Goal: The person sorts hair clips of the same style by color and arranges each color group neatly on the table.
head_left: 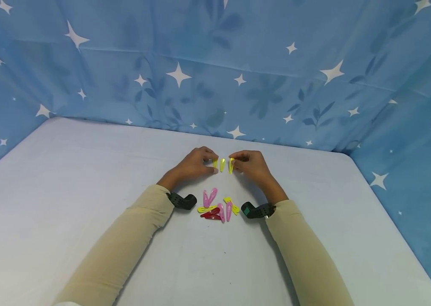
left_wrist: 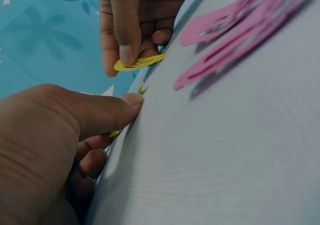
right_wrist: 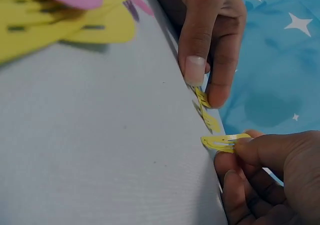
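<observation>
Near the table's far side my left hand (head_left: 196,163) holds a yellow snap hair clip (head_left: 215,163) between thumb and fingers, on or close to the cloth. A second yellow clip (head_left: 222,165) lies just to its right, between both hands. My right hand (head_left: 251,165) pinches another yellow clip (head_left: 231,165) by its wide end; in the right wrist view this clip (right_wrist: 225,141) points its narrow tip towards the table. In the left wrist view, the fingers of the left hand (left_wrist: 75,120) mostly hide its clip.
Nearer to me, between the wrists, lies a loose cluster of hair clips: several pink clips (head_left: 213,195), red clips (head_left: 212,216) and yellow clips (head_left: 207,209), some overlapping. White cloth covers the table (head_left: 184,263). A blue star-patterned curtain (head_left: 207,63) hangs behind it.
</observation>
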Available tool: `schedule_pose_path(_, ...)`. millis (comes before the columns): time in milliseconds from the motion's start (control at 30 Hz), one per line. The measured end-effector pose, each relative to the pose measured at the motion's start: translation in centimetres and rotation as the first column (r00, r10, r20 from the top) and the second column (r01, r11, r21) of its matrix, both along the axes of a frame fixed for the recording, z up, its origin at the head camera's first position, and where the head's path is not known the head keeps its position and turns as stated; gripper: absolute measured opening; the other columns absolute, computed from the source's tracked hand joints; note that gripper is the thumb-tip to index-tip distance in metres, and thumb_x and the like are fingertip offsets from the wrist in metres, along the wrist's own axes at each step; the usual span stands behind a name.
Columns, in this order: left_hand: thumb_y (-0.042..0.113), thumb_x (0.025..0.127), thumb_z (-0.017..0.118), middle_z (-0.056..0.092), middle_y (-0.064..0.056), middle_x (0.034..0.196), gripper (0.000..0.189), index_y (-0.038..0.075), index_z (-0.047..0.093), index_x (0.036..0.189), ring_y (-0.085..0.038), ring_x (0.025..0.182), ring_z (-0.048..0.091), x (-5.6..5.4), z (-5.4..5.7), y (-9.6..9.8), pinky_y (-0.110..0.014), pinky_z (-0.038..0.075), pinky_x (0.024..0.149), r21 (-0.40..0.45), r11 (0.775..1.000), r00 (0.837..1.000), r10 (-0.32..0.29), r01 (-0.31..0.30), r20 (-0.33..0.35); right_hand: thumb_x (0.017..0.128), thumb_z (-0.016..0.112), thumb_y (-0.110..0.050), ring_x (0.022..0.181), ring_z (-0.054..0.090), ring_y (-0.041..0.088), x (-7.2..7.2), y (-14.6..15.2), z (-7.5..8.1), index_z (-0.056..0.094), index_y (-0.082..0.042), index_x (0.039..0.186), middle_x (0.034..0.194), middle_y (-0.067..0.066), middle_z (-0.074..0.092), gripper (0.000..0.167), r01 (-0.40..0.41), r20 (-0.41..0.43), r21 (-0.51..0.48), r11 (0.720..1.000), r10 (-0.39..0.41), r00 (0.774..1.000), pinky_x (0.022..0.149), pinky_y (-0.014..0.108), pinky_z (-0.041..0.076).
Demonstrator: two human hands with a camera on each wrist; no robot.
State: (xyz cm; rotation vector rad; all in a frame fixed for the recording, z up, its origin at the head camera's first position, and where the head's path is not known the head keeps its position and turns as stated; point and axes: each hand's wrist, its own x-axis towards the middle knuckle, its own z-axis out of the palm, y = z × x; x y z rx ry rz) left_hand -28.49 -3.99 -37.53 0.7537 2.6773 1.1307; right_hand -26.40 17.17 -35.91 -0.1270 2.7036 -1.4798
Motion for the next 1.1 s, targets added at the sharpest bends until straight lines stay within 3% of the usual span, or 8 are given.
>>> schedule_pose_path(333,0.02,0.09,0.07,0.056,-0.014,0.136,0.048,0.005,0.061,0.134,-0.03,0.126,0.053,0.04,-0.03,-0.28,-0.043,0.044,0.107,-0.017,1.0,1.0,0.017,-0.018,-0.006,0.092,0.063,-0.011,0.087,0.06,0.019,-0.91,-0.67,-0.73,0.073,-0.004,0.111,0.104,0.014,0.071,0.023,0.007,-0.033,0.094,0.996,-0.004,0.999,0.071,0.025,0.048)
schedule_pose_path(567,0.019,0.09,0.07,0.055,-0.015,0.137,0.048,0.004,0.06,0.135,-0.029,0.127,0.053,-0.01,-0.13,-0.03,-0.042,0.044,0.107,-0.009,1.0,1.0,0.002,-0.002,-0.002,0.092,0.063,-0.013,0.096,0.061,0.023,-0.72,-0.75,-0.53,0.073,-0.005,0.113,0.112,0.013,0.069,0.025,0.017,-0.038,0.161,0.987,-0.011,0.999,0.074,0.028,0.048)
schedule_pose_path(867,0.021,0.09,0.071,0.055,-0.013,0.137,0.049,0.005,0.061,0.135,-0.029,0.126,0.054,0.14,0.12,0.1,-0.043,0.044,0.107,-0.014,1.0,1.0,0.011,-0.011,-0.003,0.092,0.062,-0.013,0.093,0.06,0.023,-0.5,-0.49,-0.42,0.073,-0.005,0.113,0.111,0.014,0.069,0.025,0.024,-0.052,0.167,0.986,-0.015,0.999,0.072,0.027,0.048)
schedule_pose_path(1100,0.02,0.09,0.071,0.055,-0.014,0.137,0.048,0.005,0.061,0.135,-0.029,0.127,0.053,-0.01,-0.1,0.08,-0.043,0.043,0.108,-0.008,1.0,1.0,0.007,-0.007,-0.004,0.092,0.062,-0.013,0.101,0.061,0.026,-0.74,-0.47,-0.79,0.074,-0.005,0.112,0.112,0.014,0.069,0.024,0.02,-0.061,0.194,0.981,-0.008,0.998,0.082,0.034,0.049)
